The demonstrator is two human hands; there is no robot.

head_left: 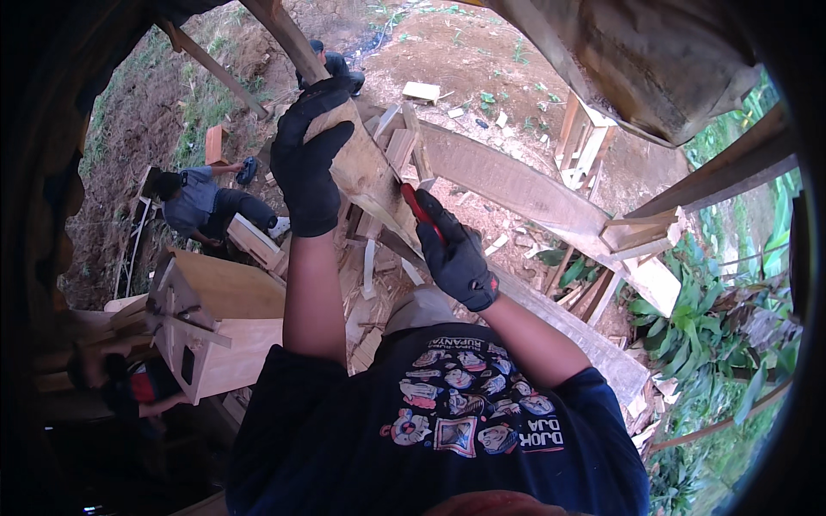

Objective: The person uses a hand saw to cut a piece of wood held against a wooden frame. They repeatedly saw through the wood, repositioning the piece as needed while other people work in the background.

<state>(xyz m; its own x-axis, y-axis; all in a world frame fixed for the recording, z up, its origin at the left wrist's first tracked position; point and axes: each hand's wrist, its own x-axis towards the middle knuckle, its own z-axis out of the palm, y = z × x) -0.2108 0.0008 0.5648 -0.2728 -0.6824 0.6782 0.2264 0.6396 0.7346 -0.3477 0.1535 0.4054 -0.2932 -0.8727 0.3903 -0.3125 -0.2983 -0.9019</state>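
**Wooden board (pixel 370 168) gripped, red-handled tool (pixel 422 211) at its side!**

We see the board slanting between both gloves: our left hand (pixel 311 159) clasps its upper end, our right hand (pixel 459 262) wraps firmly round the tool. Beyond, we spot a long plank (pixel 503 182); leftward, a wooden box (pixel 245 357), and past it a co-worker (pixel 194 205) in grey-blue, bending low.

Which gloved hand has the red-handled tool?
The person's right hand: its fingers close around the red-handled tool. The left hand instead holds the upper end of a wooden board.
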